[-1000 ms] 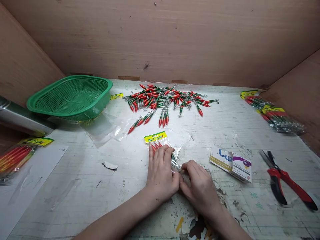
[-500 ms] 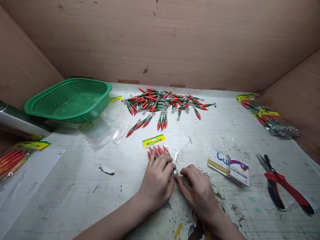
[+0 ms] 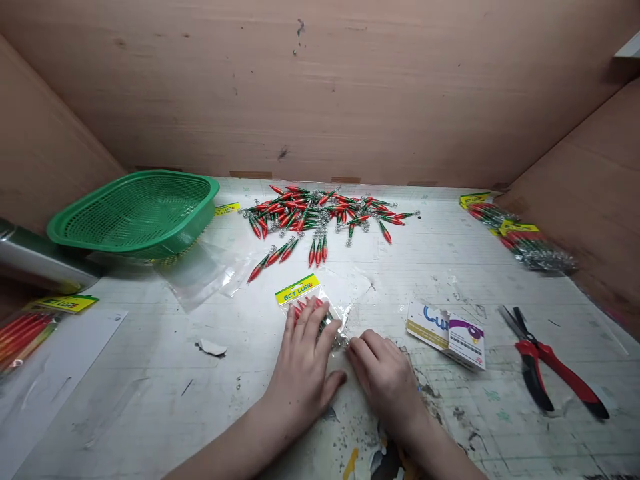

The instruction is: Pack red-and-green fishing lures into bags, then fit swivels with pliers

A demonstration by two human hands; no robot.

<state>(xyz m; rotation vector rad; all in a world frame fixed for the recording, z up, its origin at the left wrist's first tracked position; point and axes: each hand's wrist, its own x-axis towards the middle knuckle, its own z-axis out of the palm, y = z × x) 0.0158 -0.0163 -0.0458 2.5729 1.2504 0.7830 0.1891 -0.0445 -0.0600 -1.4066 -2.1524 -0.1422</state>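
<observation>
A clear packet of fishing lures (image 3: 320,312) with a yellow "BCT LURE" header lies on the table in front of me, its red and green lures side by side. My left hand (image 3: 305,360) rests on top of it, fingers spread and flat, covering much of the lures. At the packet's lower right end, by the silver hooks, my right hand (image 3: 385,373) is closed, thumb and fingers pinched at the plastic edge. Beyond the packet is a heap of loose red and green lures (image 3: 305,210), with several lying apart at its near side.
A green basket (image 3: 135,248) stands at the back left beside empty clear bags (image 3: 200,270). Filled lure packets (image 3: 530,243) lie at the far right, more lures (image 3: 25,333) at the left. A small box (image 3: 445,333) and red-handled pliers (image 3: 537,353) lie right. Cardboard walls surround the table.
My left hand's fingers have spread and flattened over the packet, its thumb moving out. My right hand has closed in on the packet's hook end. The view has shifted slightly.
</observation>
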